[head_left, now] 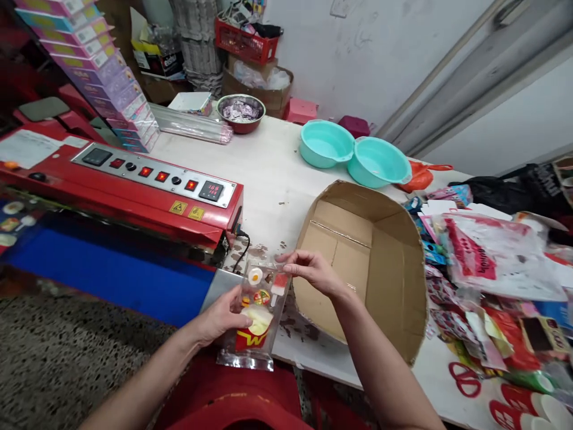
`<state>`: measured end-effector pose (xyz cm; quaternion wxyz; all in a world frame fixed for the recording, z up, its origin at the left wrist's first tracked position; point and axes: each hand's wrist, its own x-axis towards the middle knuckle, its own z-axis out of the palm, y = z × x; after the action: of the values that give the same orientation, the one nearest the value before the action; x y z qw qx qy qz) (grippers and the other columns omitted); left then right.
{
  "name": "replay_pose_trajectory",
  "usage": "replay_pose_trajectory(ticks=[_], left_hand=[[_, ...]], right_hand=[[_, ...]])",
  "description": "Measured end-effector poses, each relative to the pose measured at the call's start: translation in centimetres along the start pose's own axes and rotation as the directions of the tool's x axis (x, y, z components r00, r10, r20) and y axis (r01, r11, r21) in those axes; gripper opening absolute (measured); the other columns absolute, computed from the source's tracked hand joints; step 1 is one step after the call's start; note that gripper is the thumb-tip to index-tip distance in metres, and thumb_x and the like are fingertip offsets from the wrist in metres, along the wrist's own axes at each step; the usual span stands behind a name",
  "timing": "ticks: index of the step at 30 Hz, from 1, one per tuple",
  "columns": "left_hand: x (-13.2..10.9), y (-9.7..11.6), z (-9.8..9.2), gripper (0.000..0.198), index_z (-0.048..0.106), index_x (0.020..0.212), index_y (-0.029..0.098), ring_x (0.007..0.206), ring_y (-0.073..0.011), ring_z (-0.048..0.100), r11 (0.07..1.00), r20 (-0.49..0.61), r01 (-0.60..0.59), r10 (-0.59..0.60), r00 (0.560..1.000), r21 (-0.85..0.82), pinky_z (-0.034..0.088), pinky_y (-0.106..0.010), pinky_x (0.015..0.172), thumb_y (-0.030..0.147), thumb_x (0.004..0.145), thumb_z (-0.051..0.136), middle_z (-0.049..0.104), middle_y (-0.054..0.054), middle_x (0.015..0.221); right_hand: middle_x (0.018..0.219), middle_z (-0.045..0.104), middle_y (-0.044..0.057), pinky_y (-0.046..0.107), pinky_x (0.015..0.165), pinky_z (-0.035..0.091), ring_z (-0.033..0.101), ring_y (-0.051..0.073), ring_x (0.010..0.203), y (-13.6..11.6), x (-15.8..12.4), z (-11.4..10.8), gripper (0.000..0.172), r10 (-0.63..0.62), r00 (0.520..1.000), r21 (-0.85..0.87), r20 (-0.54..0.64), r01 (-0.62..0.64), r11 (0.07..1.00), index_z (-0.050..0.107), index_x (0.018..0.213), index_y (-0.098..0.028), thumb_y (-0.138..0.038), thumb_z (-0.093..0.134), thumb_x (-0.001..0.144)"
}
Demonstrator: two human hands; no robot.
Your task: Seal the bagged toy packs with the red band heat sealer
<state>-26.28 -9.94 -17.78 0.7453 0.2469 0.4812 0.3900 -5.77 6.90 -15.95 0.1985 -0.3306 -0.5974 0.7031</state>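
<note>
A clear plastic bag (pixel 276 310) is held up between my two hands at the table's front edge. Inside it show a small fried egg, a pizza-like piece, a red and white popsicle shape and a red fries box with a yellow W. My left hand (pixel 226 316) grips the bag's left side, thumb across the front. Fingers of my right hand (pixel 308 269) pinch its upper right corner. Just left of the bag is the red sealing machine (pixel 206 221) with its blue conveyor belt (pixel 111 275).
An open cardboard box (pixel 394 263) stands right of my hands. Behind it are two turquoise basins (pixel 329 143) and a metal bowl (pixel 242 113) of small packets. Packaging, red-handled scissors (pixel 465 380) and red cups crowd the right. Stacked boxes (pixel 111 83) rise behind the machine.
</note>
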Motion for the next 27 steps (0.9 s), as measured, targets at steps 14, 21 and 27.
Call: replay_pose_trajectory(ticks=[14,21,27], left_hand=[[1.7,3.8,-3.3,0.035,0.069,0.075,0.013,0.063,-0.0170,0.065,0.969,-0.589,-0.185,0.054,0.806,-0.163,0.046,-0.023,0.052,0.032,0.050,0.084,0.072,-0.009,0.078],[4.1,3.1,-5.5,0.037,0.061,0.062,0.012,0.044,-0.0136,0.056,0.928,-0.730,-0.347,0.143,0.668,-0.136,0.045,-0.024,0.046,0.039,0.051,0.084,0.062,-0.002,0.051],[1.6,3.3,-8.5,0.048,0.061,0.084,0.013,0.053,-0.0177,0.065,0.968,-0.643,-0.199,0.054,0.764,-0.156,0.049,-0.025,0.045,0.032,0.049,0.087,0.072,-0.008,0.074]], right_hand=[[0.086,0.075,0.007,0.038,0.083,0.053,0.069,0.025,0.086,2.7,1.9,8.3,0.025,0.075,0.978,0.140,-0.197,-0.047,0.989,0.074,0.065,-0.021,-0.042,0.085,0.057],[0.069,0.072,0.005,0.033,0.062,0.053,0.065,0.020,0.062,4.9,4.1,10.6,0.032,0.097,0.943,0.201,-0.319,-0.033,0.979,0.071,0.067,-0.019,-0.040,0.088,0.051],[0.062,0.069,0.002,0.030,0.057,0.051,0.062,0.016,0.055,6.0,7.2,12.1,0.039,0.127,0.916,0.322,-0.380,0.003,0.947,0.066,0.068,-0.017,-0.037,0.090,0.045]])
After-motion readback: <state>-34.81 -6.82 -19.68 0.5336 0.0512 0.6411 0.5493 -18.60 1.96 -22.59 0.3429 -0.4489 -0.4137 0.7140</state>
